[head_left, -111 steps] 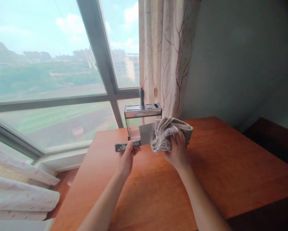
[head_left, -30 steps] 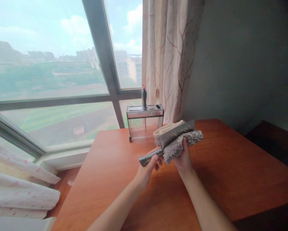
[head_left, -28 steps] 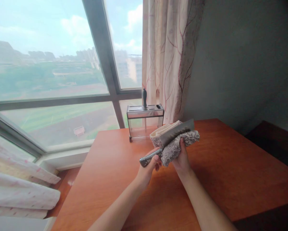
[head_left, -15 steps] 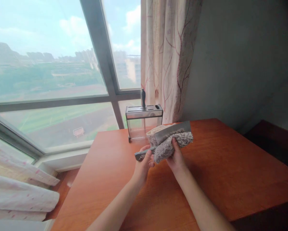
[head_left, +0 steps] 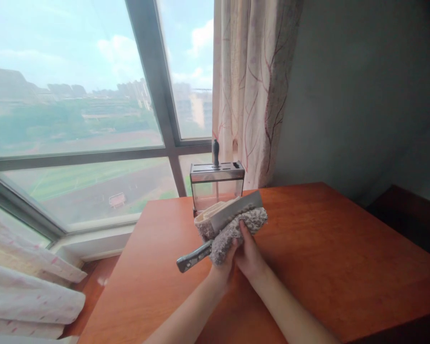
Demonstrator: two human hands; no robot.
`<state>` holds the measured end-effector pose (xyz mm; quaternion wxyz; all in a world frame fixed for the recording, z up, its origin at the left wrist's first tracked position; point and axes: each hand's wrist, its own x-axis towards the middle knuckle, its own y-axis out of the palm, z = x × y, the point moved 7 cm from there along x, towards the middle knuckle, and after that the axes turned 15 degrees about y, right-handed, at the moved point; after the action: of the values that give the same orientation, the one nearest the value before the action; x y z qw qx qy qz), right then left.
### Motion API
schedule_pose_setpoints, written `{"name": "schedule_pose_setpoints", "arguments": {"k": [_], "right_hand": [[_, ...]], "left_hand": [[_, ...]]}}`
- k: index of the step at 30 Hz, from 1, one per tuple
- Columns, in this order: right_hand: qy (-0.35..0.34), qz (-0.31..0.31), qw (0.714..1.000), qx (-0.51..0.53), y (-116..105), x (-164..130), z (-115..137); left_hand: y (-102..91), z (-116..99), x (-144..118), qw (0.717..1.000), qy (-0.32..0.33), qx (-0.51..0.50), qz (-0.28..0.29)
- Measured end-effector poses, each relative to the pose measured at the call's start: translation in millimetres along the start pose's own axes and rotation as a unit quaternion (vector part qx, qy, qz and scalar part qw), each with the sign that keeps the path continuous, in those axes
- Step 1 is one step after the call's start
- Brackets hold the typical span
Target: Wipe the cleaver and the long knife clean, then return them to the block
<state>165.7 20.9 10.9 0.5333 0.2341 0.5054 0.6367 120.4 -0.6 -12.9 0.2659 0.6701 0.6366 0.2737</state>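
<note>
A cleaver [head_left: 235, 211] with a wide grey blade and a dark riveted handle lies in a folded, fluffy grey towel [head_left: 223, 244]. Its handle sticks out free toward the lower left. My left hand [head_left: 225, 266] is closed on the towel's near end, with the thumb on top. Farther along the towel, my right hand [head_left: 248, 252] is closed too, thumb up and the other fingers hidden underneath. The two hands are close together above the table. Behind them stands a clear knife block [head_left: 218, 172], partly covered by the towel, with one black knife handle [head_left: 215, 152] rising from its top.
The reddish-brown wooden table [head_left: 325, 253] spreads out under my hands. Beyond its far edge are a large window [head_left: 74, 114] and a patterned curtain [head_left: 252, 91]. Another curtain [head_left: 28, 291] hangs at the lower left, and a grey wall [head_left: 351, 95] is on the right.
My left hand has left the cleaver's handle and now holds the towel beside my right hand. Towel and cleaver have moved left and a little nearer, and more of the handle shows.
</note>
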Motion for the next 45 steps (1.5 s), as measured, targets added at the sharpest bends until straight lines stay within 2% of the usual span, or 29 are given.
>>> {"name": "schedule_pose_setpoints", "arguments": {"k": [2, 5, 9, 11, 12, 13, 15, 18, 20, 23, 25, 28, 31, 35, 40, 45], "right_hand": [[-0.001, 0.014, 1.000, -0.003, 5, -1, -6], [-0.019, 0.037, 0.999, -0.028, 16, -4, -9], [-0.053, 0.039, 0.990, -0.122, 28, -12, -6], [-0.075, 0.028, 0.969, -0.233, 31, -16, 0], [-0.089, 0.023, 0.948, -0.306, 32, -17, 4], [-0.104, 0.020, 0.920, -0.378, 32, -18, 9], [-0.096, 0.052, 0.853, -0.510, 33, -18, 14], [-0.121, 0.017, 0.840, -0.529, 21, -18, 38], [-0.137, 0.015, 0.846, -0.516, 19, -20, 47], [-0.121, 0.039, 0.854, -0.505, 21, -21, 42], [-0.107, 0.022, 0.855, -0.508, 18, -18, 33], [-0.086, -0.024, 0.858, -0.505, 9, -13, 21], [-0.071, -0.042, 0.859, -0.505, 7, -13, 15], [-0.060, -0.030, 0.868, -0.493, 12, -16, 11], [-0.047, -0.033, 0.857, -0.512, 9, -14, 5], [-0.079, -0.027, 0.820, -0.566, 4, -11, 0]], "left_hand": [[-3.2, -14, 7, 0.999, 0.018, -0.029, -0.035], [0.3, -39, 17, 0.994, 0.040, -0.080, -0.057], [-3.3, -69, 26, 0.985, 0.065, -0.125, -0.098], [-10.1, -78, 31, 0.980, 0.063, -0.140, -0.127], [-13.9, -83, 32, 0.977, 0.063, -0.146, -0.141], [-17.6, -89, 34, 0.974, 0.068, -0.151, -0.153], [-24.2, -101, 39, 0.969, 0.087, -0.159, -0.168], [-34.2, -118, 44, 0.961, 0.115, -0.162, -0.189], [-41.7, -123, 46, 0.958, 0.120, -0.154, -0.209], [-49.4, -118, 48, 0.958, 0.109, -0.136, -0.226], [-50.5, -109, 49, 0.965, 0.091, -0.117, -0.218], [-46.8, -96, 52, 0.984, 0.057, -0.057, -0.159], [-42.7, -89, 52, 0.996, 0.033, -0.004, -0.087], [-38.2, -81, 44, 0.998, 0.010, -0.029, -0.050], [-30.8, -63, 29, 0.994, -0.044, -0.083, -0.054], [-37.6, -68, 36, 0.995, -0.018, -0.025, -0.098]]}}
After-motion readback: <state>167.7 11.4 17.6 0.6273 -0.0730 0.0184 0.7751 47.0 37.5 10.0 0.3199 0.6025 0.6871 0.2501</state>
